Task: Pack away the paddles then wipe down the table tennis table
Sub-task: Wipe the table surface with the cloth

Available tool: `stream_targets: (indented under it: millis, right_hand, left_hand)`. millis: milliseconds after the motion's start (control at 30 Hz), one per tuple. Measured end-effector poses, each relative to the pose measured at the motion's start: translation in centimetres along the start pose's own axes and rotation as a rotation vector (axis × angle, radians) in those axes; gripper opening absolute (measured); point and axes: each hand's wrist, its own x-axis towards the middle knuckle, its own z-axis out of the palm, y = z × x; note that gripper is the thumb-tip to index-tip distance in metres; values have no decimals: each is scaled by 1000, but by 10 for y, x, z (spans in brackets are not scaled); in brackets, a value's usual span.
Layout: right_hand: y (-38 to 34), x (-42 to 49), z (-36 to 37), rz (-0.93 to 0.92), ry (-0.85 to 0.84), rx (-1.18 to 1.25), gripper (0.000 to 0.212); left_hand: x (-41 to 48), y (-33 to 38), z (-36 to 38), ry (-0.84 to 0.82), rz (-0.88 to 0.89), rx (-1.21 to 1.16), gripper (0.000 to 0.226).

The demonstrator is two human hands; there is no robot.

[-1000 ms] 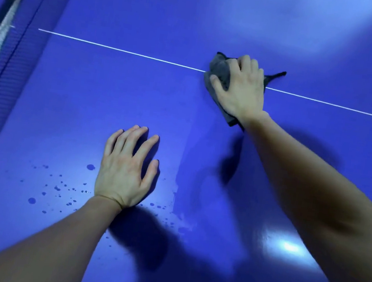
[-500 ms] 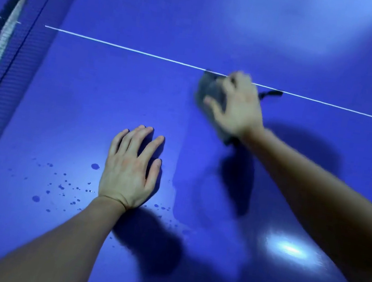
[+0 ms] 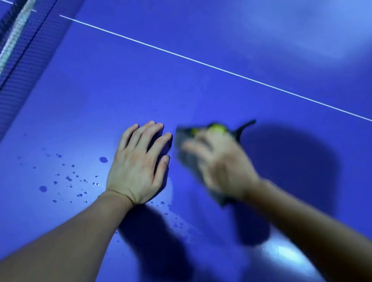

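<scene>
Just beside the thumb of the left hand [image 3: 137, 167], the right hand [image 3: 221, 167] lies on top of a grey cloth [image 3: 186, 156] on the table tennis table [image 3: 120, 89]. Wiping is plainly the step in hand. No paddles show anywhere in this view, so the packing away is, by my reckoning, already dealt with.

The left hand is released and holds nothing. Its palm is flat on the blue top, the fingers straight, close together and pointing away from the person. The forearm runs straight up from the lower edge, as a prop for the lean. The right arm reaches in from the lower right, wrist angled toward the left hand. That hand is smeared by motion, so I cannot tell whether its fingers curl round the cloth or press it flat. A dark tail of cloth sticks out beyond its knuckles.

A scatter of water droplets [image 3: 69, 178] sits on the little-finger side of the left hand, with a few more by the heel of its palm on the thumb side. The net [image 3: 10, 51] stands well beyond them, and the white line [image 3: 191, 58] runs far ahead of both sets of fingertips.

The next move calls for getting the cloth to those drops. The left hand rests between cloth and spill, so it will likely have to lift or shift aside. Firm, even pressure should take the water up rather than drag it into streaks.
</scene>
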Motion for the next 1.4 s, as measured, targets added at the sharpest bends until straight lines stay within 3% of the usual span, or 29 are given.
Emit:
stream_targets:
  millis: [133, 200, 333, 433, 500, 567, 600, 667, 733, 800, 900, 1033, 1133, 1200, 1233, 1300, 1333, 1400]
  right_hand:
    - [106, 112, 0, 547, 196, -202, 42]
    - [110, 126, 4, 643, 201, -211, 43]
    - [20, 55, 6, 495, 234, -46, 34]
    - [-78, -42, 4, 213, 30, 82, 36]
    - [-81, -72, -2, -15, -95, 98, 38]
    - [-28, -53, -7, -40, -49, 30, 39]
    - [8, -33, -8, 61, 34, -51, 40]
    - [79, 18, -15, 431, 192, -161, 44]
    - [114, 51, -15, 741, 251, -201, 47]
    - [105, 55, -7, 831, 259, -249, 49]
    - [18, 15, 1, 727, 285, -157, 44]
    - [-154, -77, 13, 296, 44, -13, 44]
    - [-149, -103, 7, 43, -71, -27, 48]
    - [-98, -89, 3, 25, -33, -38, 51]
    - [-66, -77, 3, 104, 30, -106, 52]
    - [-12, -43, -4, 451, 163, -193, 49]
    - [3, -28, -6, 624, 197, -205, 47]
    - [2, -14, 0, 798, 236, -220, 44]
  left_hand:
    - [0, 0, 0, 13, -10, 9, 46]
    - [-1, 0, 0, 13, -8, 15, 46]
    - [0, 0, -2, 0, 0, 6, 46]
    - [1, -1, -1, -12, 4, 14, 47]
    - [0, -1, -1, -6, 0, 10, 47]
    - [0, -1, -1, 6, 5, 10, 46]
    - [1, -1, -1, 8, 8, 9, 46]
    - [0, -1, 0, 14, 3, 7, 45]
    - [0, 0, 0, 22, 4, 10, 44]
    - [-1, 1, 0, 28, 8, 16, 44]
    - [0, 1, -1, 22, 18, 31, 43]
    - [0, -1, -1, 13, 32, 54, 43]
    - [-1, -1, -1, 40, 47, 55, 42]
    - [-1, -1, 2, 63, 44, 49, 41]
    - [-1, -3, 4, 72, 45, 44, 40]
    - [-4, -6, 6, 83, 54, 46, 38]
    - [-5, -7, 7, 85, 57, 50, 38]
    - [-4, -8, 7, 75, 61, 63, 40]
